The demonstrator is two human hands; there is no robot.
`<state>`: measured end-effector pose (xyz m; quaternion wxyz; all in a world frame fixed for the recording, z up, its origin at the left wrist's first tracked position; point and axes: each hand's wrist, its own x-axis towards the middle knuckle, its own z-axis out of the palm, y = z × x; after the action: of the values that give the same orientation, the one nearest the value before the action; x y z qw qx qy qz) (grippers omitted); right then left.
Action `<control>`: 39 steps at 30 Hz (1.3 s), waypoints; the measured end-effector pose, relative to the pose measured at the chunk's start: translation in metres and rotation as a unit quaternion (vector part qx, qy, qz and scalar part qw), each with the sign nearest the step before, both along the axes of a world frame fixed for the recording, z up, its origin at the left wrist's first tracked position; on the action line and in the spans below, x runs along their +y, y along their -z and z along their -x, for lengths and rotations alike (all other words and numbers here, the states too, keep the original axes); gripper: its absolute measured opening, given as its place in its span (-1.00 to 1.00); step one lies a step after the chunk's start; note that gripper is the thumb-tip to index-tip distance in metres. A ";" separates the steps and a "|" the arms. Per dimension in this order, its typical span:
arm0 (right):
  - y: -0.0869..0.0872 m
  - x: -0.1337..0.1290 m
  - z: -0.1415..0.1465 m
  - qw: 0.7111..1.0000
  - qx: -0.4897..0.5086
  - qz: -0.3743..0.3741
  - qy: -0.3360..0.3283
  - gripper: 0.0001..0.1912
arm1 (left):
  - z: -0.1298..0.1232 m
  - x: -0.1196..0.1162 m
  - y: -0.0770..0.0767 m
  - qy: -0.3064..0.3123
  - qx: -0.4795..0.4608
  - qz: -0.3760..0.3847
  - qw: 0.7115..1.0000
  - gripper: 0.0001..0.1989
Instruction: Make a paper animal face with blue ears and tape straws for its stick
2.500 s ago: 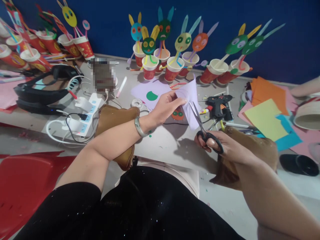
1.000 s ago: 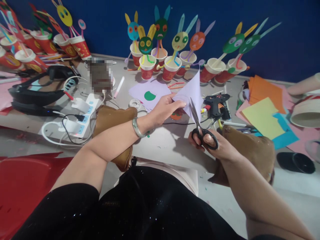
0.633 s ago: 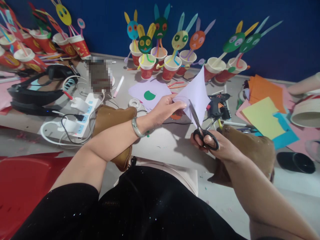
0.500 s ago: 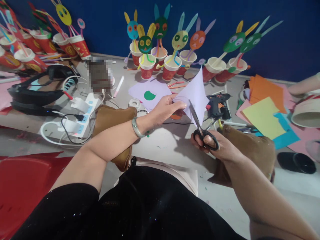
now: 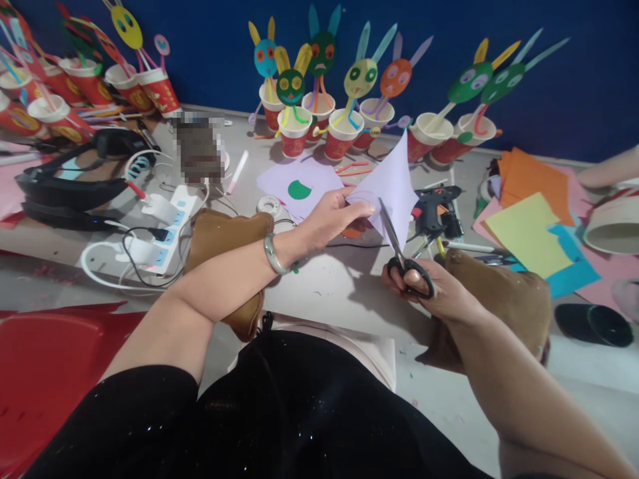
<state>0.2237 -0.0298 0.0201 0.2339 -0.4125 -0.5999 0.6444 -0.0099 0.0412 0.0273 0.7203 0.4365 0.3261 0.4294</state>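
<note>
Between thumb and fingers, my left hand (image 5: 334, 218) pinches a sheet of light purple paper (image 5: 397, 173) above the table. Faint curved lines show on the paper near my thumb. My right hand (image 5: 429, 286) has its fingers through the black handles of a pair of scissors (image 5: 396, 239). The blades lie against the paper's lower part, close to my left thumb; whether they are parted I cannot make out. Behind my left hand, more purple paper (image 5: 269, 178) lies flat with a green paper piece (image 5: 300, 190) on it.
Red paper cups (image 5: 341, 136) with rabbit-like paper figures line the back. At left are a power strip (image 5: 172, 229) and a black headset (image 5: 60, 186). Brown cushions (image 5: 499, 293) rest at the table's front edge. Coloured paper (image 5: 529, 233) and another person's arm (image 5: 612, 166) are at right.
Both hands, the paper and the scissors are almost where they were. The scissors and the paper have shifted only very slightly.
</note>
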 end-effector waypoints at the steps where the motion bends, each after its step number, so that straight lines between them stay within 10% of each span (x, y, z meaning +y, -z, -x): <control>1: 0.000 0.000 0.000 1.000 -0.001 0.001 0.001 -0.25 | 0.000 0.000 -0.001 0.000 0.001 0.002 1.000 -0.95; 9: -0.006 -0.007 0.000 1.000 0.012 0.018 -0.002 -0.26 | 0.000 0.000 0.003 -0.005 0.004 -0.001 1.000 -0.87; 20: -0.046 0.008 -0.039 0.976 -0.135 0.041 -0.166 -0.23 | 0.000 0.004 0.000 -0.021 0.025 -0.034 0.999 -0.85; 39: -0.026 0.004 -0.028 0.990 -0.032 0.028 -0.135 -0.29 | 0.001 0.000 -0.004 0.000 0.030 -0.019 0.999 -0.81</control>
<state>0.2518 -0.0259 0.0462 0.1140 -0.3550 -0.6392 0.6726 -0.0114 0.0411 0.0308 0.7014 0.4631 0.3393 0.4225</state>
